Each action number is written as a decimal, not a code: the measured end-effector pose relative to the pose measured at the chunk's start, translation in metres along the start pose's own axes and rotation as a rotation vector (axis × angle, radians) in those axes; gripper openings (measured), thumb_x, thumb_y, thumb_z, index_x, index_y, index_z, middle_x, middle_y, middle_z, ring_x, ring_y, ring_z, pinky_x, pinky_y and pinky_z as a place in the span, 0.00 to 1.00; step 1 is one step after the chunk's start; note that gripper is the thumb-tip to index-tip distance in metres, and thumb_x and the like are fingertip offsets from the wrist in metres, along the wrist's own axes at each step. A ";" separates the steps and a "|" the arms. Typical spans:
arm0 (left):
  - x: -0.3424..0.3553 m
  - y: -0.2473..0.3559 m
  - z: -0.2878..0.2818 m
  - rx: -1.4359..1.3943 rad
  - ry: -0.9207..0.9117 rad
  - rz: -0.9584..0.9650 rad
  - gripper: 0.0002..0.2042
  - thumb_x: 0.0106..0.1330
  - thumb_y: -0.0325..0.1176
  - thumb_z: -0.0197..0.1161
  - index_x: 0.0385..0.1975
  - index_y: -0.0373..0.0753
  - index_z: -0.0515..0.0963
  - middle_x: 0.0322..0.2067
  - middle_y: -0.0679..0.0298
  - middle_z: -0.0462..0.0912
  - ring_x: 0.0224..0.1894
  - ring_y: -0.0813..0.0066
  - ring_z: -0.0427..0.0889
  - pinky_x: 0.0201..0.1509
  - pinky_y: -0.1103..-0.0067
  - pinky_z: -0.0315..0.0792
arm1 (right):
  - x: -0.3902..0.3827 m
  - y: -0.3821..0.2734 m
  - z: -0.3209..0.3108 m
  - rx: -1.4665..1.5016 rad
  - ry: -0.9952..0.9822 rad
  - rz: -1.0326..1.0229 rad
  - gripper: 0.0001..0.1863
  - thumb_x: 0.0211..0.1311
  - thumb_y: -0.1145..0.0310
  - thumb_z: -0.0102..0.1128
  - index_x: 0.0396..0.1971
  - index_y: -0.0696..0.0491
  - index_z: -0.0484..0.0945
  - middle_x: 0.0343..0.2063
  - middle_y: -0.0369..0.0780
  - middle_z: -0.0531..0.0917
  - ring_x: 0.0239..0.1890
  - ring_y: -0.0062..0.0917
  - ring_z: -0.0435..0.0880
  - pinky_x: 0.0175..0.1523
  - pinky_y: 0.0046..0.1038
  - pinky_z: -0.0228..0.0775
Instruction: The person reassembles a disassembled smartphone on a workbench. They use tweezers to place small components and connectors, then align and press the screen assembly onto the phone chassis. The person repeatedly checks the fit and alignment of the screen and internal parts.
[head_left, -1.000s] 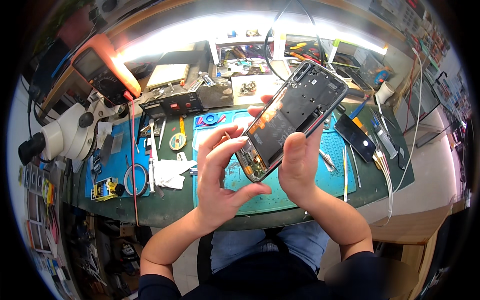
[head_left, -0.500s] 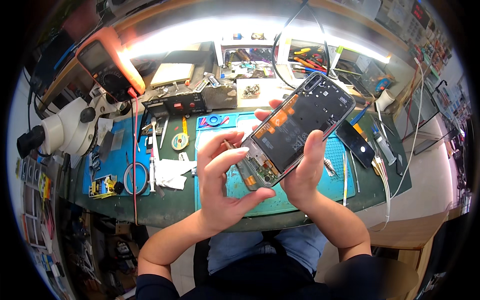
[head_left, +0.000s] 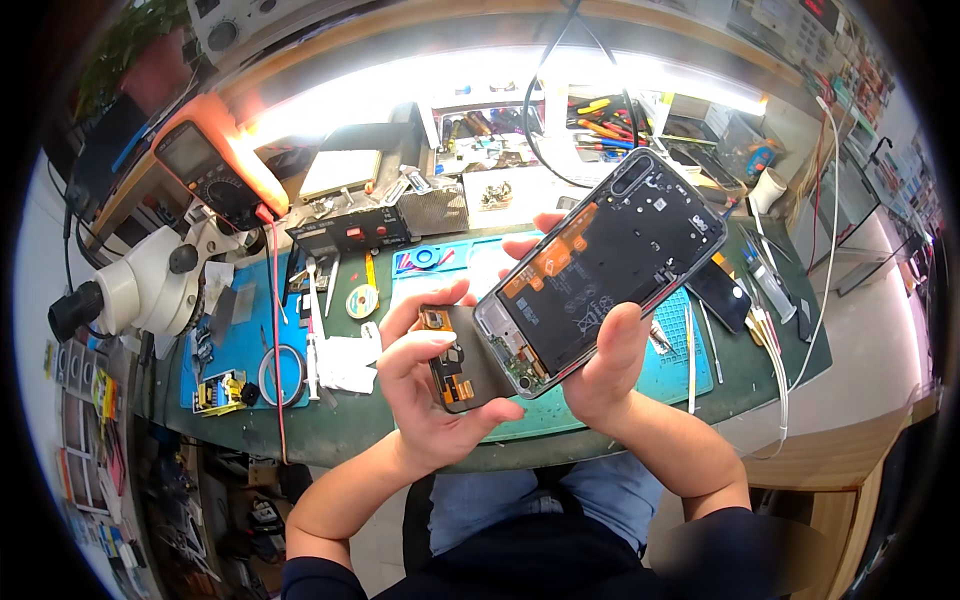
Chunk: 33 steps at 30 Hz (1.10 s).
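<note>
In my right hand [head_left: 607, 372] is an opened smartphone [head_left: 620, 265], tilted above the bench. Its inside faces up, with a black battery, an orange flex cable and a small green board at the lower end. My left hand [head_left: 425, 415] grips a thin dark display panel [head_left: 483, 372] between thumb and fingers, just left of the phone's lower end. Orange flex circuitry shows on the panel's near face. Part of the panel lies behind the phone, so I cannot tell whether the two are joined.
A teal work mat [head_left: 540, 422] lies beneath my hands. Left of it are a microscope [head_left: 150, 270], an orange multimeter [head_left: 235, 150], a solder spool [head_left: 362, 301] and white tissue [head_left: 350, 362]. To the right lie another phone [head_left: 718, 297], tweezers and white cables [head_left: 775, 350].
My left hand has shifted slightly left and turned the display panel, so its flex circuitry now shows. The smartphone has moved a little to the right in the view.
</note>
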<state>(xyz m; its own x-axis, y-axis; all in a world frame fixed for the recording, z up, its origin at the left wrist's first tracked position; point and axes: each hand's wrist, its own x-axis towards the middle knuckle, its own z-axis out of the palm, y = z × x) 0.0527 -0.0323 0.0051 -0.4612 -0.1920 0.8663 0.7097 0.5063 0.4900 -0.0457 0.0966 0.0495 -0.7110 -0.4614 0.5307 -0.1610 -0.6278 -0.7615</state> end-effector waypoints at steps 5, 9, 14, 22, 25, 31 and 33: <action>-0.001 0.000 0.000 0.023 -0.013 0.007 0.41 0.57 0.49 0.82 0.61 0.41 0.60 0.65 0.42 0.61 0.69 0.47 0.70 0.69 0.56 0.70 | 0.000 -0.001 0.001 0.009 0.030 -0.014 0.54 0.66 0.27 0.55 0.72 0.60 0.57 0.64 0.51 0.70 0.63 0.41 0.80 0.62 0.45 0.81; -0.001 0.000 0.001 0.024 -0.013 0.007 0.42 0.56 0.49 0.82 0.62 0.41 0.60 0.65 0.42 0.61 0.69 0.48 0.70 0.69 0.57 0.71 | 0.001 -0.001 0.003 0.007 0.043 -0.035 0.53 0.66 0.28 0.56 0.72 0.60 0.56 0.63 0.52 0.71 0.62 0.41 0.81 0.60 0.44 0.82; 0.001 0.002 0.002 0.036 -0.026 -0.006 0.44 0.54 0.50 0.83 0.64 0.40 0.61 0.65 0.43 0.62 0.68 0.50 0.71 0.67 0.59 0.73 | -0.001 0.001 0.003 -0.036 0.032 -0.056 0.55 0.65 0.28 0.58 0.72 0.60 0.56 0.63 0.52 0.71 0.62 0.41 0.80 0.60 0.43 0.82; 0.004 0.004 0.001 0.041 -0.100 -0.078 0.47 0.48 0.51 0.83 0.65 0.38 0.63 0.66 0.47 0.62 0.69 0.53 0.70 0.68 0.59 0.75 | -0.003 0.005 0.003 0.014 -0.001 -0.083 0.55 0.64 0.34 0.66 0.74 0.60 0.54 0.65 0.52 0.71 0.63 0.41 0.80 0.62 0.44 0.79; 0.003 0.005 0.000 0.046 -0.130 -0.115 0.48 0.47 0.51 0.83 0.66 0.38 0.63 0.66 0.48 0.62 0.69 0.52 0.70 0.68 0.59 0.77 | -0.004 0.006 0.000 0.019 -0.026 -0.079 0.55 0.63 0.37 0.70 0.75 0.59 0.53 0.66 0.52 0.70 0.63 0.40 0.79 0.64 0.43 0.78; 0.001 0.003 0.001 0.017 -0.149 -0.135 0.48 0.47 0.49 0.83 0.67 0.37 0.64 0.67 0.48 0.61 0.70 0.52 0.69 0.67 0.59 0.79 | -0.001 0.012 -0.010 -0.050 -0.141 -0.142 0.55 0.62 0.47 0.76 0.76 0.58 0.51 0.67 0.54 0.69 0.65 0.39 0.78 0.65 0.42 0.76; 0.000 0.003 0.001 -0.004 -0.155 -0.149 0.48 0.47 0.49 0.84 0.66 0.37 0.64 0.68 0.48 0.61 0.71 0.51 0.69 0.67 0.58 0.79 | 0.000 0.013 -0.013 -0.075 -0.172 -0.164 0.54 0.62 0.49 0.76 0.76 0.58 0.50 0.67 0.54 0.68 0.65 0.39 0.77 0.65 0.42 0.76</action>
<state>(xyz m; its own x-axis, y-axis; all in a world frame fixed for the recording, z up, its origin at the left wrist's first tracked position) 0.0541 -0.0300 0.0067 -0.6376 -0.1324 0.7589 0.6293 0.4787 0.6123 -0.0569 0.0967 0.0342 -0.5454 -0.4610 0.7000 -0.3196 -0.6577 -0.6822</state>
